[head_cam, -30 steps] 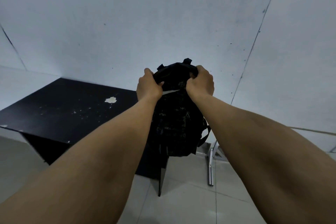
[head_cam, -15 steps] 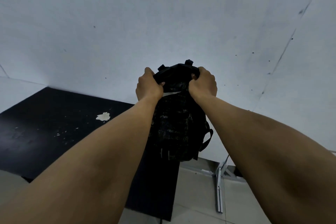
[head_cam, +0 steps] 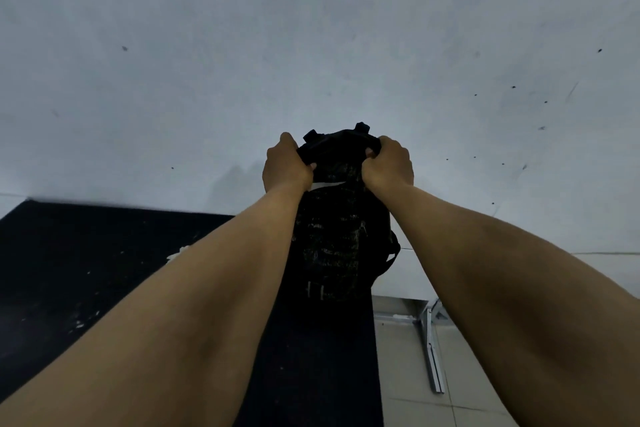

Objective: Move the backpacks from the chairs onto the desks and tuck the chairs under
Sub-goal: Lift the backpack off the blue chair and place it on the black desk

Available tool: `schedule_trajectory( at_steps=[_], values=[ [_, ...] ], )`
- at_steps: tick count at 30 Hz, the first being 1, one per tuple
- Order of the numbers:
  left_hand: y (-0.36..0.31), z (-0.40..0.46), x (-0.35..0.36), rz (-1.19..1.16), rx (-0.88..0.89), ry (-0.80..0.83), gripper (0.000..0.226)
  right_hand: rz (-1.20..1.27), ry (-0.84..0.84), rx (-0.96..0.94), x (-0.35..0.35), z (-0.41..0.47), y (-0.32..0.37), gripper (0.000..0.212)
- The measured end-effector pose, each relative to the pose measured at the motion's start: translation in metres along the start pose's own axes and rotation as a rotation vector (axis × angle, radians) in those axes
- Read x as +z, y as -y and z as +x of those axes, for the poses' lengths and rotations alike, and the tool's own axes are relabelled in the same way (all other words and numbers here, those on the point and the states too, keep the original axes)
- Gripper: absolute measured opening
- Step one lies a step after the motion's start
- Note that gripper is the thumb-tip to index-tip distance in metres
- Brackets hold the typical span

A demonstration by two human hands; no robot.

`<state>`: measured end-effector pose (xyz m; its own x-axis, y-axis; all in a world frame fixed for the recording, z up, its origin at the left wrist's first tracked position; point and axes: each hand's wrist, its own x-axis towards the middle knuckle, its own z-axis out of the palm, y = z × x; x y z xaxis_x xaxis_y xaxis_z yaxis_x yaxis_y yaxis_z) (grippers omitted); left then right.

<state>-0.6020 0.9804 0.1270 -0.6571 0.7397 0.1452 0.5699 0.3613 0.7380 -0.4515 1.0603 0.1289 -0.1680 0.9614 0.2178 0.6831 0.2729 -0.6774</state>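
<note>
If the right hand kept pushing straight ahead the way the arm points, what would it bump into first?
Probably the pale wall. The right hand already grips the top of the black backpack it carries, held over the black desk, and nothing else shows beyond it. How far off the wall stands is unclear.

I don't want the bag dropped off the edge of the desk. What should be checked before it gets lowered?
1. Left hand grips the top of the backpack: ok.
2. Right hand grips the top as well: ok.
3. Backpack hangs over the black desk: ok, near its right edge.
4. Bottom of the backpack touching the desk: cannot tell, dark on dark.
5. Landing spot free of things: cannot tell, the arms and the backpack hide part of it.
6. Loose strap clear of the edge: cannot tell; it hangs at the right side.
</note>
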Motion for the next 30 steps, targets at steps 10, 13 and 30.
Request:
schedule_trajectory(
  at_steps=[10, 13, 30],
  values=[
    [0.03, 0.078, 0.039, 0.075, 0.054, 0.104, 0.039, -0.107, 0.049, 0.105, 0.054, 0.057, -0.01, 0.016],
    [0.032, 0.103, 0.054, 0.118, 0.086, 0.104, 0.041, -0.115, 0.057, 0.127, 0.064, 0.082, -0.017, 0.019],
    [0.049, 0.165, 0.117, 0.197, 0.083, 0.066, 0.052, -0.115, -0.006, 0.261, 0.12, 0.146, -0.051, 0.051]
  ],
)
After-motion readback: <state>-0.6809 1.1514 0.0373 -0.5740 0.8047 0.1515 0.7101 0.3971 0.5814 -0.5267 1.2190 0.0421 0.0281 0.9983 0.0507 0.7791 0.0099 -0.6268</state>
